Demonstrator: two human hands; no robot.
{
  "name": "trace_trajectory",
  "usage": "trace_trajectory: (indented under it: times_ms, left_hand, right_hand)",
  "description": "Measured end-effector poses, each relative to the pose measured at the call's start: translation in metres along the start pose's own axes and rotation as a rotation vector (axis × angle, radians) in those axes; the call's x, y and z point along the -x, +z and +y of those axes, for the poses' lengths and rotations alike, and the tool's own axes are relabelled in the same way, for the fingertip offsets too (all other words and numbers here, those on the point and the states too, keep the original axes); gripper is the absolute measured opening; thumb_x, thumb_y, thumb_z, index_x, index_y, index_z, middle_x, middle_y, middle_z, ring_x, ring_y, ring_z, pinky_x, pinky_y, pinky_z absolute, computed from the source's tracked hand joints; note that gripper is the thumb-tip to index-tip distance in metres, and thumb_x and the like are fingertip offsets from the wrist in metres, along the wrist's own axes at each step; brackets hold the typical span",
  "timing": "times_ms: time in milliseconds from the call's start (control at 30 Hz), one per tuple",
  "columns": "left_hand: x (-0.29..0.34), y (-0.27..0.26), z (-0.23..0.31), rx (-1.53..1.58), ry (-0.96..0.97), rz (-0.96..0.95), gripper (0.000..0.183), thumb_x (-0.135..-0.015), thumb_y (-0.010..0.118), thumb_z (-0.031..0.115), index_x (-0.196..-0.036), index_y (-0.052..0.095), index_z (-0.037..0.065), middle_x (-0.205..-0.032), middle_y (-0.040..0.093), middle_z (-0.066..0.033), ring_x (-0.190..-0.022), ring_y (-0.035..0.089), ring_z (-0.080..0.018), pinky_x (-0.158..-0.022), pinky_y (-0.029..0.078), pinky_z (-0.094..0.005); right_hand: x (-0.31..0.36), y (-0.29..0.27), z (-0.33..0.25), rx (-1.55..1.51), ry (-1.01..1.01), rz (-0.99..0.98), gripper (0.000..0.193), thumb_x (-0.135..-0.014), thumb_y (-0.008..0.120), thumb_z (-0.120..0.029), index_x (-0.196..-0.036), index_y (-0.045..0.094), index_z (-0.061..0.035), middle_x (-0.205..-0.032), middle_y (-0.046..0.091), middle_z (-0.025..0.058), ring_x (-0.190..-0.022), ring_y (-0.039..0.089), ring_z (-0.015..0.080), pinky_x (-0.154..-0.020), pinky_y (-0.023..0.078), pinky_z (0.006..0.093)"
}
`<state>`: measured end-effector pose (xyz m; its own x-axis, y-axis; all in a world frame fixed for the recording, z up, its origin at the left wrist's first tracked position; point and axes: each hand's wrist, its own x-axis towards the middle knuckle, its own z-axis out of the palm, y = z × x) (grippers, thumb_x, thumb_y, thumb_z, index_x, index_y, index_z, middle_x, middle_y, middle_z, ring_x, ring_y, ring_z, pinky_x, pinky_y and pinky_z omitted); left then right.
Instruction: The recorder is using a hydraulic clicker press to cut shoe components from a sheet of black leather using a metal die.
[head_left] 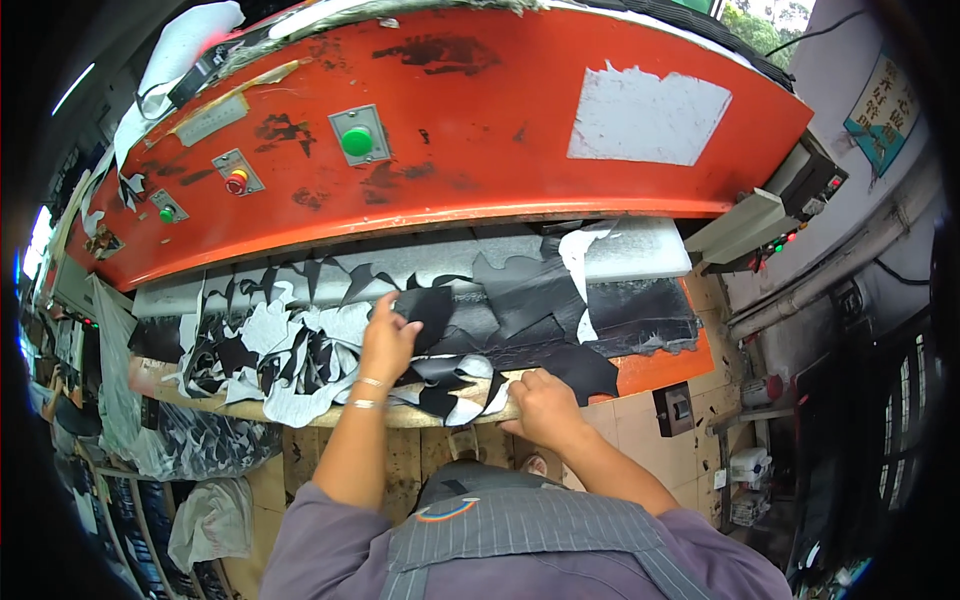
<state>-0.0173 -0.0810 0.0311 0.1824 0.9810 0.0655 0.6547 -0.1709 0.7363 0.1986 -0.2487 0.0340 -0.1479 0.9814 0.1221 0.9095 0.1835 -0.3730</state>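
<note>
My left hand [389, 340] reaches over the work table, thumb and forefinger apart, beside a dark cut piece of sheet material [428, 312]. The thumb overlaps the piece's edge; no firm grip shows. At the table's front edge, my right hand [545, 408] is closed with the knuckles up; what its fingers hold is hidden. A black sheet piece [582, 374] lies against that hand on its right. A tangled heap of black and white scraps [270, 345] is to the left of my left hand. Beyond my hands lies a larger dark sheet [525, 292].
An orange machine beam [480, 130] spans the far side, with a large green button [357, 141] and a red button [237, 181]. Beneath it lies a pale slab [640, 250]. A clear bag of scraps [200, 440] hangs at the left; a control box [675, 410] is at the right.
</note>
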Motion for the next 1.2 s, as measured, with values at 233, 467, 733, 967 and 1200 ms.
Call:
trace_trajectory:
  times_ms: [233, 467, 733, 967, 1200]
  left_hand:
    - [0.022, -0.085, 0.010, 0.200, 0.074, -0.361, 0.014, -0.078, 0.068, 0.009, -0.088, 0.069, 0.000, -0.083, 0.063, -0.0069, -0.076, 0.059, -0.0200, -0.072, 0.047, -0.0308]
    - [0.029, -0.080, 0.032, 0.850, 0.178, -0.895, 0.015, -0.084, 0.070, 0.013, -0.079, 0.067, -0.001, -0.085, 0.062, -0.0084, -0.086, 0.060, -0.0201, -0.078, 0.046, -0.0324]
    - [-0.026, 0.058, 0.069, 0.644, 0.133, -0.561, 0.015, -0.084, 0.069, 0.012, -0.092, 0.061, 0.003, -0.100, 0.058, -0.0042, -0.097, 0.054, -0.0152, -0.088, 0.042, -0.0295]
    - [-0.011, 0.099, 0.122, 0.942, 0.095, -0.507, 0.010, -0.089, 0.065, 0.015, -0.091, 0.060, 0.007, -0.147, 0.036, -0.0153, -0.130, 0.039, -0.0235, -0.107, 0.031, -0.0371]
    - [0.037, 0.103, 0.133, 1.074, 0.233, -0.544, 0.012, -0.084, 0.067, 0.006, -0.092, 0.058, 0.004, -0.120, 0.054, -0.0077, -0.113, 0.048, -0.0171, -0.100, 0.036, -0.0332]
  right_hand:
    - [-0.028, -0.042, 0.050, -0.225, -0.196, -0.488, 0.048, -0.073, 0.072, -0.045, -0.100, 0.066, -0.0057, -0.095, 0.068, 0.0145, -0.091, 0.065, 0.0324, -0.077, 0.052, 0.0426]
    - [-0.163, -0.100, 0.157, 0.193, -0.099, -0.131, 0.076, -0.061, 0.083, -0.043, -0.129, 0.054, -0.0243, -0.147, 0.034, 0.0154, -0.139, 0.025, 0.0362, -0.097, 0.035, 0.0631]
    - [-0.194, -0.099, 0.201, 0.108, -0.149, -0.099, 0.071, -0.055, 0.082, -0.035, -0.117, 0.057, -0.0093, -0.135, 0.046, 0.0112, -0.121, 0.044, 0.0339, -0.095, 0.040, 0.0461]
    - [-0.085, -0.080, 0.170, -1.270, 0.137, 0.059, 0.074, -0.070, 0.074, -0.043, -0.123, 0.047, 0.0010, -0.124, 0.053, 0.0123, -0.114, 0.051, 0.0200, -0.095, 0.042, 0.0345]
    - [-0.021, -0.087, 0.096, -1.300, 0.136, 0.075, 0.073, -0.074, 0.068, -0.055, -0.115, 0.056, 0.0049, -0.116, 0.059, 0.0114, -0.109, 0.054, 0.0191, -0.097, 0.038, 0.0334]
